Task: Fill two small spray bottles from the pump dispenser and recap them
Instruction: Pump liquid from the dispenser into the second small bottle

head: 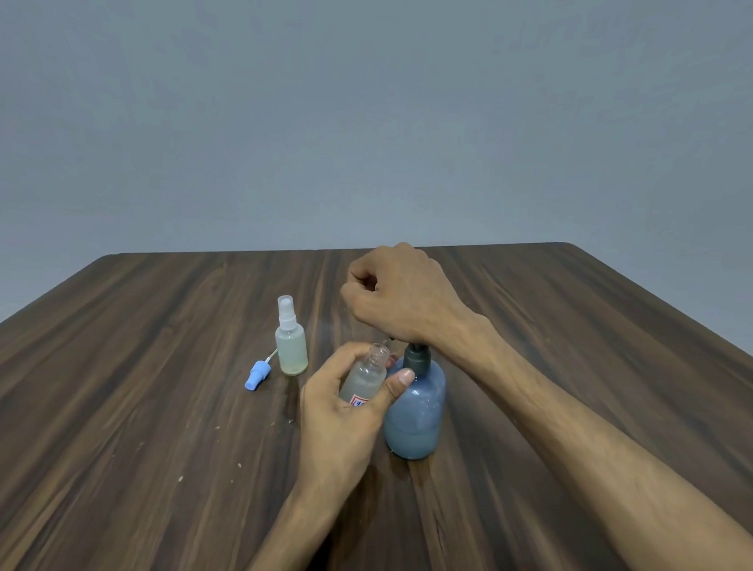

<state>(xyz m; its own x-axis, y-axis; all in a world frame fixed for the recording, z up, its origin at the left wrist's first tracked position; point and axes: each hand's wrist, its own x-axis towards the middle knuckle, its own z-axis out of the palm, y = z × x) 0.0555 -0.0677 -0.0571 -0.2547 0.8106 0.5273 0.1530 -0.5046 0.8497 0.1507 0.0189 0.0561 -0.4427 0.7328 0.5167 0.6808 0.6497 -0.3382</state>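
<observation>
- Left hand (343, 407) grips the open spray bottle (364, 377), neck tucked against the pump dispenser (414, 410).
- Right hand (398, 295), fingers curled, presses on the pump head.
- Risk: nozzle misses that narrow neck, liquid spills on the table (146, 383).
- Left of the dispenser: capped bottle (291, 340), blue sprayer cap (258, 374) waiting.

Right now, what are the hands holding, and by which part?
Left hand grips the uncapped spray bottle around its body; right hand presses the pump dispenser head.

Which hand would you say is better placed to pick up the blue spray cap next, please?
Probably the left hand: the blue spray cap lies on its side of the table, though it must first set down the open bottle. The right hand sits farther away over the pump dispenser.
</observation>
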